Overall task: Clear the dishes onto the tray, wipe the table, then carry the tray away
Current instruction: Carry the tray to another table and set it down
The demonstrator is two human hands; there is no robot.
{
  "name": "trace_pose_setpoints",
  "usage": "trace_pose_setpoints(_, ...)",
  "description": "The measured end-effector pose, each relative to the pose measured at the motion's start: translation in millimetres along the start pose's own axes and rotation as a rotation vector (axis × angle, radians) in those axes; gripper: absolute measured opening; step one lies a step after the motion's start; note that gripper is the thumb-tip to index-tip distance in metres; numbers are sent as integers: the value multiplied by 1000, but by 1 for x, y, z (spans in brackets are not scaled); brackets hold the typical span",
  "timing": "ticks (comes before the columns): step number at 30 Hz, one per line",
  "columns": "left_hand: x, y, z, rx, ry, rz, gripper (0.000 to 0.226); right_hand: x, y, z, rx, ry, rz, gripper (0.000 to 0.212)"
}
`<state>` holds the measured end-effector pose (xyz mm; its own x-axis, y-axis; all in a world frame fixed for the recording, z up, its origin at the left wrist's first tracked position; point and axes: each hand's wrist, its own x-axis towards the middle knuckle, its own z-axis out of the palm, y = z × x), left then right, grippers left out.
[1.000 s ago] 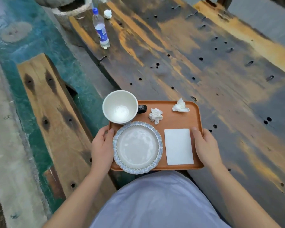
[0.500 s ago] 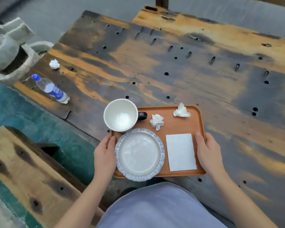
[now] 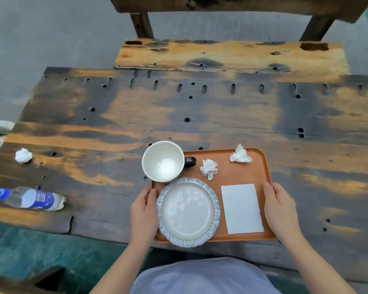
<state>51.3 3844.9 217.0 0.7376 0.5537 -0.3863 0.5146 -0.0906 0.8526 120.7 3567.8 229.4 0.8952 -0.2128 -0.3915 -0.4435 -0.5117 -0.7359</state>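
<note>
Both hands grip the tray [image 3: 238, 175], one on each short side: the left hand [image 3: 143, 213] is curled round its left rim beside the plate [image 3: 188, 212], the right hand [image 3: 279, 209] round its right rim beside the flat white napkin [image 3: 241, 209], thumbs lying over the edge. The tray's long axis runs left to right between them, directly ahead of the person, at the near edge of the table [image 3: 179, 115]; neither hand is nearer, so it looks ready for a level lift.

On the tray: one plate, one mug [image 3: 163, 161] at the far left corner overhanging the rim, one flat napkin, two crumpled tissues. Well left of the tray, on the table: one more crumpled tissue [image 3: 23, 155] and one plastic bottle [image 3: 30, 198] lying on its side.
</note>
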Motion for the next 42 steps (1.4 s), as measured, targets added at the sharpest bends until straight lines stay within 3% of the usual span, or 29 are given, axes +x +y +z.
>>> trace_pose_setpoints(4, 30, 7, -28, 20, -98, 19, 28, -19, -12, 26, 20, 89, 28, 40)
trace_pose_setpoints(13, 59, 8, -62, 72, -154, 53, 24, -50, -20, 64, 65, 179, 89, 38)
trace_pose_setpoints(30, 14, -45, -55, 190, -90, -57, 25, -76, 62, 90, 58, 130, 221, 37)
trace_pose_setpoints(42, 40, -108, -38, 241, -49, -139, 24, -61, 103, 130, 39, 97, 302, 32)
